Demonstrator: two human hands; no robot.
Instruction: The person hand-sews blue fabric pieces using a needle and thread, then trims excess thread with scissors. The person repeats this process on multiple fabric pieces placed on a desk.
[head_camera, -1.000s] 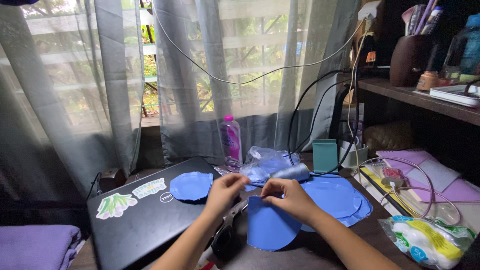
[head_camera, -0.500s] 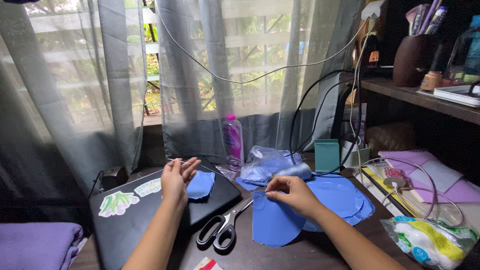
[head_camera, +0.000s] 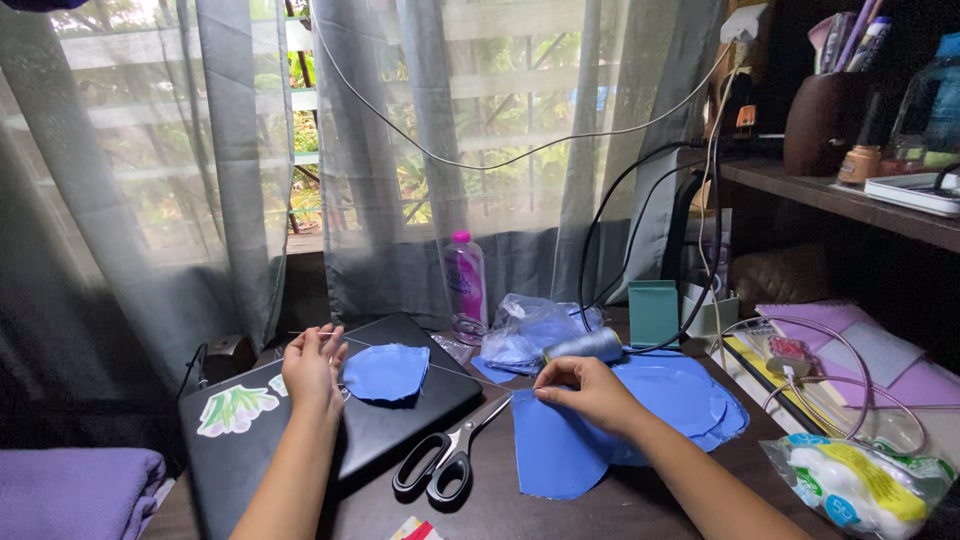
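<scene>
**Needle drawn out to the left, blue fabric pinned under your right hand**

Nearest you on the dark counter (head_camera: 660, 500) lie the black-handled scissors (head_camera: 445, 462), blades aimed up toward the fabric. Just right of them sits the blue fabric piece (head_camera: 555, 455), flat on the counter with its rounded edge toward you. Your right hand (head_camera: 590, 392) rests on its top edge, fingers pressed together in a pinch on the cloth. At far right, a plastic bag of cotton balls (head_camera: 860, 482) lies near the counter's edge.

Your left hand (head_camera: 312, 365) is raised above the closed black laptop (head_camera: 300, 430), well apart from the right. Its fingers pinch a thin needle (head_camera: 305, 335), and a fine thread (head_camera: 440, 368) runs taut from there across to the fabric under your right hand. A smaller blue fabric round (head_camera: 385, 372) lies on the laptop lid just beside your left hand.

Farther back, more blue fabric circles (head_camera: 690, 395) are stacked behind your right hand. Beyond them stand a spool of grey-blue thread (head_camera: 585, 345), a crumpled clear plastic bag (head_camera: 525, 325), a pink bottle (head_camera: 463, 280) and the grey curtains (head_camera: 240, 160).
</scene>
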